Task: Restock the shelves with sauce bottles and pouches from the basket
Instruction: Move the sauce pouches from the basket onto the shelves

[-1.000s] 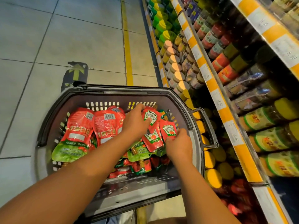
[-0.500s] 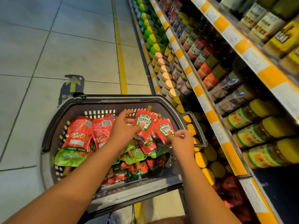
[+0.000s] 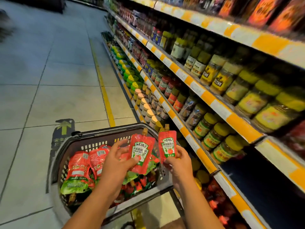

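Supermarket aisle, long shelves (image 3: 194, 83) of jars (image 3: 212, 73), price strips, shopping basket (image 3: 105, 133), tiled floor (image 3: 49, 80)

The basket (image 3: 105, 138) is sitting on the floor (image 3: 49, 80) left of the shelves (image 3: 206, 96) — two ketchup pouches (image 3: 142, 152) are being held above it, others lying inside.

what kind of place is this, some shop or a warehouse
Most likely a supermarket aisle. Long shelves with price strips hold rows of jars, and a shopping basket of ketchup pouches stands on the tiled floor.
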The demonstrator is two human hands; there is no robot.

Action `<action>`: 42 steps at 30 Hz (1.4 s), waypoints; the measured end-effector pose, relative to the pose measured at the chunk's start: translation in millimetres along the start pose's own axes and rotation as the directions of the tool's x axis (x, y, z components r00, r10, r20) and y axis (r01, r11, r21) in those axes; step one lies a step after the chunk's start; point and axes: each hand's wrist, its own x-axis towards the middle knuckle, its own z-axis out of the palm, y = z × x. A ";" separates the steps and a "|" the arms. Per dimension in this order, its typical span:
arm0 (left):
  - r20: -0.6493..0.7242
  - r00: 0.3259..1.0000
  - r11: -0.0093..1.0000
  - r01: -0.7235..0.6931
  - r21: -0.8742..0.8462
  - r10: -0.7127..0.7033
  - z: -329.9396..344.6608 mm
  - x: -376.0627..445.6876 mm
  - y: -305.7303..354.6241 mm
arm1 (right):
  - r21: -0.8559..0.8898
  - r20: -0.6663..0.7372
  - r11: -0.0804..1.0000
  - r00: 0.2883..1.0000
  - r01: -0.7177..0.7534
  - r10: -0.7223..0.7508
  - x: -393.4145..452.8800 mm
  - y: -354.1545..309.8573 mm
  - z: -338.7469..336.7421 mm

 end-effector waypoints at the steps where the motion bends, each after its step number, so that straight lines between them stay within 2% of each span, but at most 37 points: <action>1: 0.018 1.000 1.000 -0.009 0.002 0.009 2.1 -5.7 6.3 | 0.018 -0.010 1.000 1.000 0.018 -0.017 -8.6 -4.4 -3.5; 6: 0.087 0.995 0.998 -0.051 0.031 0.048 20.6 -34.1 28.7 | 0.030 -0.058 0.986 0.985 0.162 -0.161 -66.9 -22.3 -31.4; 10: 0.184 0.980 0.995 -0.086 0.043 0.077 60.3 -57.1 35.3 | 0.088 -0.109 0.962 0.962 0.259 -0.249 -105.0 -44.8 -70.3; 15: 0.318 0.945 0.991 -0.105 0.077 0.075 123.2 -83.3 44.5 | 0.048 -0.271 0.917 0.889 0.396 -0.369 -144.1 -80.0 -144.4; 20: 0.463 0.884 0.984 -0.135 0.115 0.067 184.8 -99.9 50.9 | 0.018 -0.442 0.893 0.805 0.450 -0.397 -170.3 -97.2 -215.2; 27: 0.648 0.760 0.962 -0.215 0.168 0.057 274.9 -129.4 46.2 | -0.070 -0.593 0.887 0.696 0.456 -0.405 -196.6 -104.6 -290.3; 31: 0.722 0.690 0.945 -0.271 0.183 0.058 325.2 -140.7 42.7 | -0.184 -0.664 0.881 0.606 0.436 -0.438 -201.6 -109.3 -323.4; 38: 0.751 0.659 0.911 -0.335 0.242 0.043 398.8 -147.4 27.4 | -0.291 -0.744 0.884 0.494 0.366 -0.450 -197.4 -126.3 -360.1; 42: 0.771 0.630 0.901 -0.380 0.209 0.087 428.9 -150.6 22.9 | -0.387 -0.752 0.873 0.447 0.297 -0.485 -190.7 -139.6 -363.8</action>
